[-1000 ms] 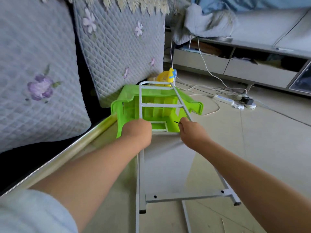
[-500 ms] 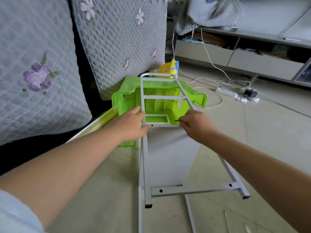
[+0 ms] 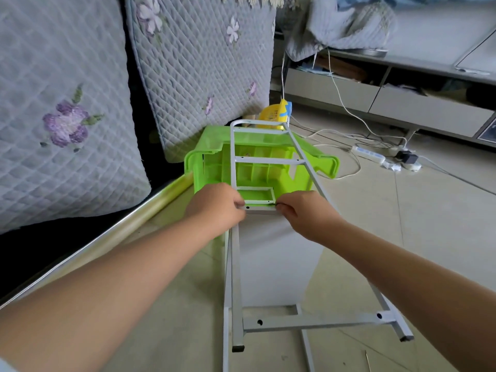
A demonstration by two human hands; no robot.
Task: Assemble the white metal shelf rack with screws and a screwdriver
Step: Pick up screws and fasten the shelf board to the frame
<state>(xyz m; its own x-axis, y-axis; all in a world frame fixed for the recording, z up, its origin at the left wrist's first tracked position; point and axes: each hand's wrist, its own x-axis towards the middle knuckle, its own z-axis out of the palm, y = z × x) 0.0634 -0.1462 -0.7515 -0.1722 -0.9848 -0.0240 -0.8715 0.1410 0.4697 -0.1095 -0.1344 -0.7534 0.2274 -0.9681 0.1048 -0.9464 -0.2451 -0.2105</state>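
Two bare hands worked at a crossbar of a white metal rack frame laid over a green plastic stool.

Both forearms reached forward from the bottom of the view and met at the middle of the white rack frame point(image 3: 235, 264), which sloped up from the tiled floor point(image 3: 402, 224) to rest on the upturned green stool point(image 3: 257, 162). The left hand point(image 3: 214, 205) had its fingers curled round the frame's left rail where the crossbar point(image 3: 261, 209) joined it. The right hand point(image 3: 303, 213) pinched a small dark thing, too small to tell, against the crossbar's right end. A white panel point(image 3: 276, 264) lay under the frame. Quilted floral cushions point(image 3: 67, 108) stood to the left; a power strip point(image 3: 369, 153) lay on the floor beyond.
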